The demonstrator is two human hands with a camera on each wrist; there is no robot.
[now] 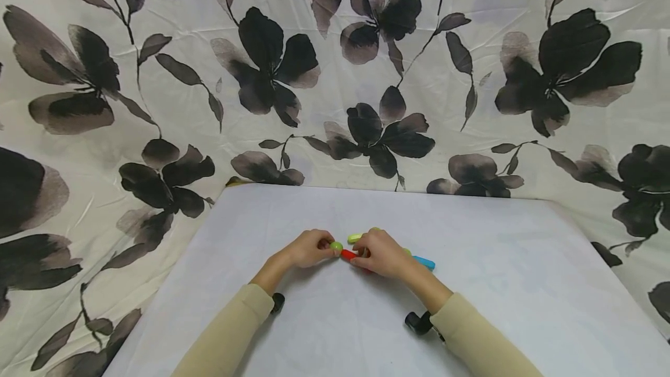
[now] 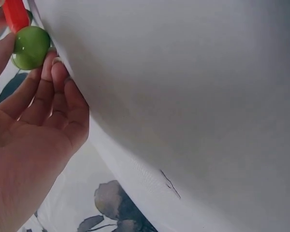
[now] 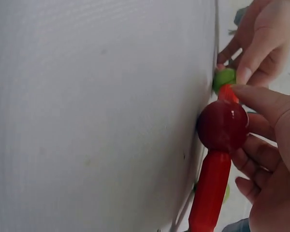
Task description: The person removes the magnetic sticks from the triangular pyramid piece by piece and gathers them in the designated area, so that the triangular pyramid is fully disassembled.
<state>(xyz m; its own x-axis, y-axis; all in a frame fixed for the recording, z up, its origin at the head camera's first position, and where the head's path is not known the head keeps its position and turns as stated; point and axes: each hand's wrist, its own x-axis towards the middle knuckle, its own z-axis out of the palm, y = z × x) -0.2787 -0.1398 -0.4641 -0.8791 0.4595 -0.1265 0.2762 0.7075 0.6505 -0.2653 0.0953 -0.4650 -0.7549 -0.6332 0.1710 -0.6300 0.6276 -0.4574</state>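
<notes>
My left hand [image 1: 310,248] pinches a glossy green ball [image 2: 32,47] between thumb and fingertips. One end of a red rod [image 1: 348,255] touches this ball. My right hand [image 1: 384,253] grips that rod, its thumb lying along it in the right wrist view. At the rod's other end sits a dark red ball [image 3: 223,125], beside the right fingers. A second red rod [image 3: 210,193] extends from the dark red ball on the opposite side. In the head view the right hand hides most of these red pieces.
Beyond the right hand lie a yellow-green rod [image 1: 354,238] and a blue rod [image 1: 425,262], with another green ball [image 1: 407,251] partly covered by the hand. The white table [image 1: 497,284] meets a floral cloth [image 1: 377,138] at its far edge.
</notes>
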